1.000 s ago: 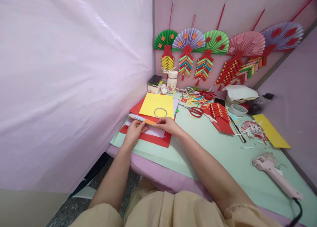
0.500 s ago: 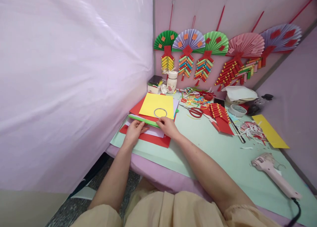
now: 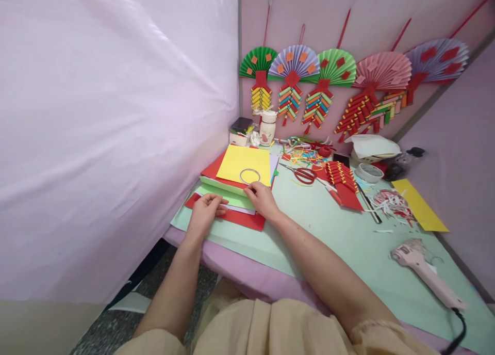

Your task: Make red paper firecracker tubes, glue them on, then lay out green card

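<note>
A light green sheet of paper (image 3: 235, 199), with a crease along its far side, lies over a pale lilac sheet (image 3: 245, 211) and a red sheet (image 3: 247, 222). My left hand (image 3: 204, 213) is at its near left edge, thumb on top and fingers curled by the edge, seemingly pinching it. At the right end of the crease, my right hand (image 3: 264, 200) pinches the same green paper between thumb and forefinger. Just beyond, a metal ring (image 3: 250, 170) rests on a yellow sheet (image 3: 240, 161) that tops a paper stack.
Red-handled scissors (image 3: 305, 176) and a strip of red paper rolls (image 3: 342, 177) lie to the right. A pink glue gun (image 3: 425, 272) is at the near right. A white bottle (image 3: 267, 129) stands behind the stack. Paper fans (image 3: 296, 61) hang on the wall.
The green paper has opened out toward me from a narrow folded band, covering more of the lilac sheet. My left hand has shifted slightly nearer and left; my right hand stays put.
</note>
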Tool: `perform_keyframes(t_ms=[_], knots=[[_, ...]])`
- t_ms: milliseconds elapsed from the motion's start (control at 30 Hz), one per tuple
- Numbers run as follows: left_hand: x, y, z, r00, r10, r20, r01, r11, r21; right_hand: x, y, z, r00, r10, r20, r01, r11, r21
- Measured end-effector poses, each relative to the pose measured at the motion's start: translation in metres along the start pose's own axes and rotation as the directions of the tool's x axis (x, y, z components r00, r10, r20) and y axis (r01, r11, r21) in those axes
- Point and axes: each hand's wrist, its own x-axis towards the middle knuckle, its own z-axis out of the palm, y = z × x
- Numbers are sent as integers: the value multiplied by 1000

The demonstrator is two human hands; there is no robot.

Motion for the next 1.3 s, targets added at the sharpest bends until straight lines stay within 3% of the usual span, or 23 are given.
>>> perform_keyframes(t_ms=[100,267,433,800,900,1033,1300], knots=[[-1,3,3,997,-67,50,76,974,-213,0,1,1,1000,-19,-11,19,1000,2],[15,0,7,939,-176,296,285,880,-380,-3,1,-1,998,-41,50,39,999,30],[22,-5,13,952,-184,245,285,825,-488,-5,-1,-6,987,-52,155,38,995,94],[11,-14,27,968,-102,229,239,649,-722,-1,-2,-13,993,-15,117,-13,972,234],[9,-15,27,973,-74,220,213,656,-724,-1,-1,-13,992,2,125,-36,963,268],[9,-11,23,989,-90,118,147,729,-669,-3,-1,-12,988,17,153,-57,965,257],[15,-8,14,985,-154,72,169,840,-516,-6,-7,-13,982,-1,190,-41,975,217]])
